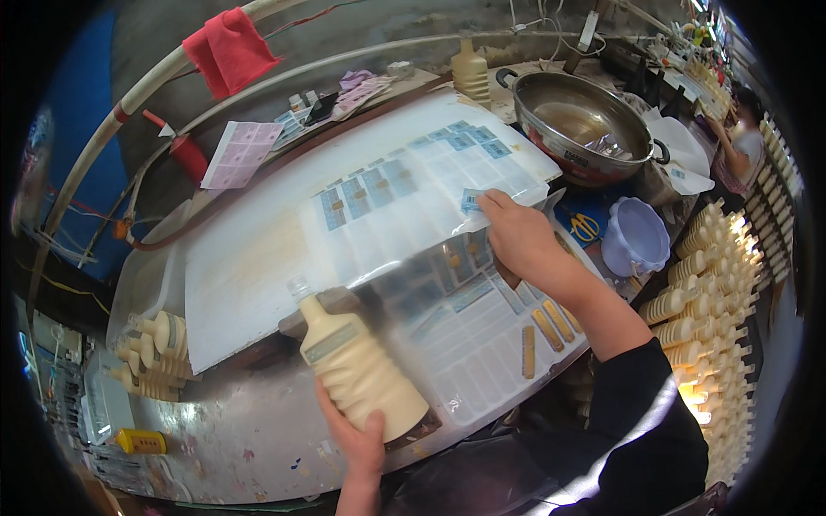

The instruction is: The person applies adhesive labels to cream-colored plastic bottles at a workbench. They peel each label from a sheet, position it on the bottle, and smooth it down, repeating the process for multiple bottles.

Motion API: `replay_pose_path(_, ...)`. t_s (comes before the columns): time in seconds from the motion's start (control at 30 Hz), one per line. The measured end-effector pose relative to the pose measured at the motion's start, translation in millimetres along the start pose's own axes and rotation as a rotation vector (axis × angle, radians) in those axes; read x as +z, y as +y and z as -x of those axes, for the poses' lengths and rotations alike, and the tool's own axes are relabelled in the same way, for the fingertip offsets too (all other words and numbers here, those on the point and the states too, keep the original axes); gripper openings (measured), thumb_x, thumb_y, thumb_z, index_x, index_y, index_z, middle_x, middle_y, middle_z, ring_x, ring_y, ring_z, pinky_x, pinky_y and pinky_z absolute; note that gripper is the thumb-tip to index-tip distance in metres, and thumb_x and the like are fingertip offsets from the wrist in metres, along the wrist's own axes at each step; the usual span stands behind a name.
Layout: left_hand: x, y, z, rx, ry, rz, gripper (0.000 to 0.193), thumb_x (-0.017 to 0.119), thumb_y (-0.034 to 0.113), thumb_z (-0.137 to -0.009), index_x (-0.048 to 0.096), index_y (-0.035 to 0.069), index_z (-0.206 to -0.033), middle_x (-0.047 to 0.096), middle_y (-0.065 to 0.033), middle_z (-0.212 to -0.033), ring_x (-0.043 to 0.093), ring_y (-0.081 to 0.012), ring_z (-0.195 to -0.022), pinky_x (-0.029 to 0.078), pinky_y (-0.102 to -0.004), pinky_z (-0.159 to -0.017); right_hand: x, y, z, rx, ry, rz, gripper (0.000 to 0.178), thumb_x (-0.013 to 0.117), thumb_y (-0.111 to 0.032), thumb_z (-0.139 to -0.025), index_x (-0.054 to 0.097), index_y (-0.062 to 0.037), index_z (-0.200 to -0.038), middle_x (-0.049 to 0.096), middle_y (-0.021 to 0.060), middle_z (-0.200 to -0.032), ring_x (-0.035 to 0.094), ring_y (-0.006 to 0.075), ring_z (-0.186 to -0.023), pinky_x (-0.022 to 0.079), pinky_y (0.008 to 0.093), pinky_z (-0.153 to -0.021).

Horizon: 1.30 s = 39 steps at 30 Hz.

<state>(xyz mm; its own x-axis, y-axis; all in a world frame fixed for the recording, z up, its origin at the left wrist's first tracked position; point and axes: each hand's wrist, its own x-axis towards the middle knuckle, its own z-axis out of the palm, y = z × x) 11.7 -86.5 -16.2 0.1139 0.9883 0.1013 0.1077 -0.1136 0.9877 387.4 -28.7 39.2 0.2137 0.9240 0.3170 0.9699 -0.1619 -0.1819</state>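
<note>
My left hand [354, 440] is closed round the lower part of a cream ribbed bottle [366, 378]. It leans with its clear neck pointing up and left, and a greyish band crosses its shoulder. At the right edge of a sloping white board [245, 258], my right hand [523, 239] pinches a small blue label [471, 199] between thumb and fingers. Rows of blue labels [370, 191] lie on the board under a glossy, translucent film. Below the board, a clear sheet carries several gold strips [546, 330].
A wide steel pan [585, 112] and a lavender bucket [635, 236] stand to the right. Blue-handled scissors with yellow loops [585, 227] lie beside the bucket. Many cream bottles [693, 301] line the right; several more [159, 348] sit at left. Another person [740, 142] works far right.
</note>
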Motion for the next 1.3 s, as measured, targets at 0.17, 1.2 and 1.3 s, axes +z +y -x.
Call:
replay_pose_path(0.17, 1, 2, 1, -0.012, 0.001, 0.039, 0.102, 0.066, 0.019, -0.079, 0.015, -0.001, -0.164, 0.037, -0.0222, -0.157, 0.043, -0.0327, -0.142, 0.033, -0.0436, -0.120, 3, -7, -3, -0.083, -0.090, -0.059, 0.050, 0.061, -0.004, -0.086, 0.059, -0.0062, -0.136, 0.058, 0.0156, -0.143, 0.071, 0.0376, -0.099, 0.058, 0.0462, -0.085)
replay_pose_path(1.2, -1, -2, 5, -0.014, -0.005, -0.059, 0.115, 0.071, 0.061, -0.089, 0.010, -0.001, -0.164, 0.030, -0.0228, -0.161, 0.038, -0.0339, -0.145, 0.032, -0.0468, -0.120, 25, 30, 21, -0.194, 0.371, -0.196, 0.031, 0.075, -0.004, -0.084, 0.072, -0.0082, -0.114, 0.070, 0.0101, -0.123, 0.073, 0.0293, -0.087, 0.060, 0.0365, -0.073)
replay_pose_path(1.3, -1, -2, 4, -0.005, -0.006, -0.054, 0.114, 0.071, 0.060, -0.089, 0.011, -0.001, -0.164, 0.031, -0.0225, -0.161, 0.039, -0.0337, -0.145, 0.033, -0.0466, -0.119, 35, 35, 16, -0.260, 0.411, -0.139, 0.031, 0.075, -0.003, -0.084, 0.072, -0.0077, -0.114, 0.071, 0.0105, -0.120, 0.073, 0.0285, -0.087, 0.060, 0.0357, -0.072)
